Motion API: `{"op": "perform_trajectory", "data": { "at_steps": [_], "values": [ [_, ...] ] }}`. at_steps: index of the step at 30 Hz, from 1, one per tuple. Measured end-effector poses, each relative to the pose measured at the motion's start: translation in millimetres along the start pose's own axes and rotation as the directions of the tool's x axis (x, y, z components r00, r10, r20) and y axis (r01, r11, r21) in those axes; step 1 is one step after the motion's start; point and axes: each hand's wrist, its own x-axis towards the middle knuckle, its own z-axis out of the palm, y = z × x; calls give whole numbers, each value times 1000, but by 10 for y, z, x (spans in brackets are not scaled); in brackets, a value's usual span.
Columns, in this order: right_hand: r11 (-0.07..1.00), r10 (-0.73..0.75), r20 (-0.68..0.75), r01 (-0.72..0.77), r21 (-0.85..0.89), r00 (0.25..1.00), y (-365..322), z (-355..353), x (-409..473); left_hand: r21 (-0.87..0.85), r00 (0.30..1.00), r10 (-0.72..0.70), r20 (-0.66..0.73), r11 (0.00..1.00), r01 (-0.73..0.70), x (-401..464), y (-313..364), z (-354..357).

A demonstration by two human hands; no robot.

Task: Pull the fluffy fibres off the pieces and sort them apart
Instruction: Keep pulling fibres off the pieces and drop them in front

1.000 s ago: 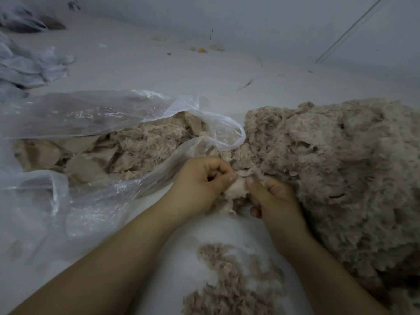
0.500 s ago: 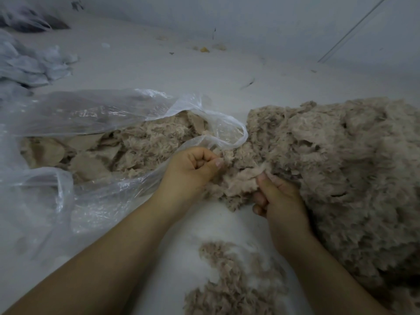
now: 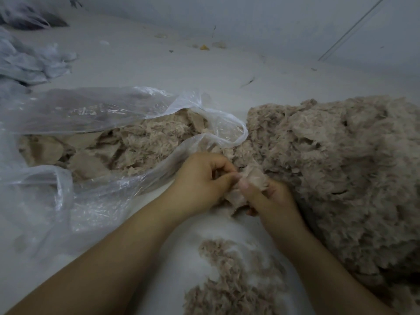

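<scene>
Beige fluffy piece (image 3: pixel 252 178) pinched between both hands, left hand (image 3: pixel 202 180) and right hand (image 3: pixel 270 198), thumbs touching.

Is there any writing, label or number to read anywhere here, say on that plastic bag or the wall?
None: no text can be read. The clear plastic bag shows no print, only creases and glare. The wall and the floor bear no lettering. The fluffy pile carries no tag.

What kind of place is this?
Probably an informal hand-sorting workspace on a floor or low platform, not a factory line. A big heap of beige fluffy fibre lies loose on the pale bare surface, a clear plastic bag holds flat beige pieces, and debris lies along the wall.
</scene>
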Motion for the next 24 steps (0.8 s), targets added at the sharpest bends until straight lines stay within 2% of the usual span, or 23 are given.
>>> {"op": "perform_trajectory", "data": {
  "at_steps": [2,5,7,9,11,16,20,24],
  "values": [
    [999,-9,20,10,-32,1000,8,11,0,-40,999,-36,-30,999,35,3,31,15],
    [993,24,-42,-29,-116,999,35,-21,12,-151,991,-104,-81,984,91,20,32,25],
    [994,9,-26,-12,-110,1000,23,-25,-2,-205,994,-104,-44,974,93,11,35,17],
    [995,-46,21,48,-83,999,-27,7,-26,-163,997,-77,15,983,79,-12,50,26],
    [996,-57,39,59,-66,998,-34,28,-24,-129,997,-70,19,989,72,-20,42,48],
    [999,-18,69,21,-49,997,-58,-7,-22,-377,959,-233,-162,913,158,14,-53,38],
    [998,-6,56,10,-67,998,-72,-8,-20,-392,943,-208,-258,915,95,10,-64,29],
    [998,-20,89,26,-66,996,-78,0,-24,-413,936,-206,-286,908,73,16,-70,32]
  ]
}}
